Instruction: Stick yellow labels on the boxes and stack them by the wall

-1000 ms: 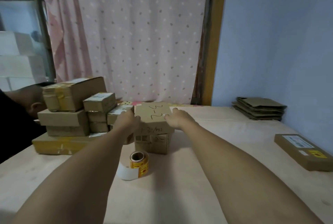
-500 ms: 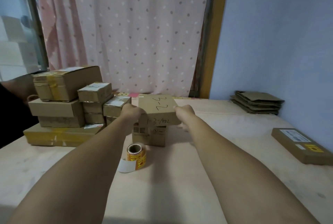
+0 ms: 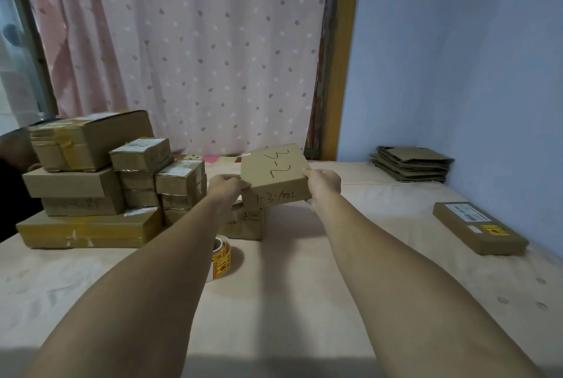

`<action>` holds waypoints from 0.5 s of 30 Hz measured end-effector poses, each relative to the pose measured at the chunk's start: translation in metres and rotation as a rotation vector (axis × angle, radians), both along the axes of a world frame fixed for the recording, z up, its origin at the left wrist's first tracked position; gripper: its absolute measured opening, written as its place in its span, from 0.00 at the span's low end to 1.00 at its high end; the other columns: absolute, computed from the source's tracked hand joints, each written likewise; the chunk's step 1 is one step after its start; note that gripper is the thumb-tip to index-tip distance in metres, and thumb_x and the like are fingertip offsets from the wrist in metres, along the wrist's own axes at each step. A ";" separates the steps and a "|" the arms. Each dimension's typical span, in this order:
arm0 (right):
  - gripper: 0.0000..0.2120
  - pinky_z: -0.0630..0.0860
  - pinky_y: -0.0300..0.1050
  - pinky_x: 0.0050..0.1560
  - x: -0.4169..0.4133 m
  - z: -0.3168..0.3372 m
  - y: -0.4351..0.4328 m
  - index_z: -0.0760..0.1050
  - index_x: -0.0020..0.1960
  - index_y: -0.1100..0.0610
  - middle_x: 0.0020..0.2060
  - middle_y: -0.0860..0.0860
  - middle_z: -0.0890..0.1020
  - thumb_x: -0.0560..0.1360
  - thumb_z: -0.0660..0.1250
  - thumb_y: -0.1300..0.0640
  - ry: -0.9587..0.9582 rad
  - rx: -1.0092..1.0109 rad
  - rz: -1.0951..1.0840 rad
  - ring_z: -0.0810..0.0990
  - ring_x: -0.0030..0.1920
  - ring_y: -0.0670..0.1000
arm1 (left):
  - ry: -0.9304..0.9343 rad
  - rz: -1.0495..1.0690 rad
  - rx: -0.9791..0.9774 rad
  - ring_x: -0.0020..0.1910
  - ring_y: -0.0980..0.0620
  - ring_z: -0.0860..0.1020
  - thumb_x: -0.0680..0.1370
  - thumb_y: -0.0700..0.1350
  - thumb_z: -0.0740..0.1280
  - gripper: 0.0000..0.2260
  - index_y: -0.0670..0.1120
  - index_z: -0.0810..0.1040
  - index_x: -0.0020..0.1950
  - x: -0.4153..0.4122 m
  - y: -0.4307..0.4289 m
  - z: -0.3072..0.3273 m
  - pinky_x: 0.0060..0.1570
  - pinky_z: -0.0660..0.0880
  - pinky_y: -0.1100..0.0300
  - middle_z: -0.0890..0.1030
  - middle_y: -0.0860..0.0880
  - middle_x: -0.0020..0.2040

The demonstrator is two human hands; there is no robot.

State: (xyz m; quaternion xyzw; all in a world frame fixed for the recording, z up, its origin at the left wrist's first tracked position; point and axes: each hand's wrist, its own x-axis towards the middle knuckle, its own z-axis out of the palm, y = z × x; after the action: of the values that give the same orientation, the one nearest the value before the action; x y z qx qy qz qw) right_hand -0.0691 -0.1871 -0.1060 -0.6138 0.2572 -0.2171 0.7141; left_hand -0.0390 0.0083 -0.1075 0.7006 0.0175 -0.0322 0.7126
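Note:
A small cardboard box with handwritten numbers is lifted and tilted above the table. My left hand grips its left side and my right hand grips its right side. Just below it another small box stands on the table, partly hidden by my left arm. A roll of yellow labels lies on the table in front of that box, beside my left forearm. Near the blue wall on the right lies a flat box with a yellow label on its top.
A pile of several cardboard boxes fills the table's left side. Flattened cartons are stacked at the back right by the blue wall. A dotted pink curtain hangs behind the table.
Both hands have lifted the numbered box off the box beneath it and carried it up and slightly right, tilting it. The view has shifted a little left and up.

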 end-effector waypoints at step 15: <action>0.14 0.78 0.57 0.64 -0.074 0.016 -0.067 0.84 0.56 0.54 0.54 0.53 0.84 0.75 0.63 0.60 -0.114 0.034 -0.057 0.80 0.55 0.55 | 0.070 -0.221 -0.007 0.57 0.43 0.79 0.77 0.64 0.67 0.28 0.43 0.74 0.65 -0.020 -0.001 0.017 0.65 0.75 0.43 0.79 0.42 0.58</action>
State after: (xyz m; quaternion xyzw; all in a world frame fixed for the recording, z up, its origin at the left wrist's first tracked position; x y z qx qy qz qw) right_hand -0.1433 -0.2540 -0.0904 -0.5809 0.2371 -0.2673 0.7314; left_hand -0.0593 0.0076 -0.0900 0.6942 -0.0353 -0.1350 0.7062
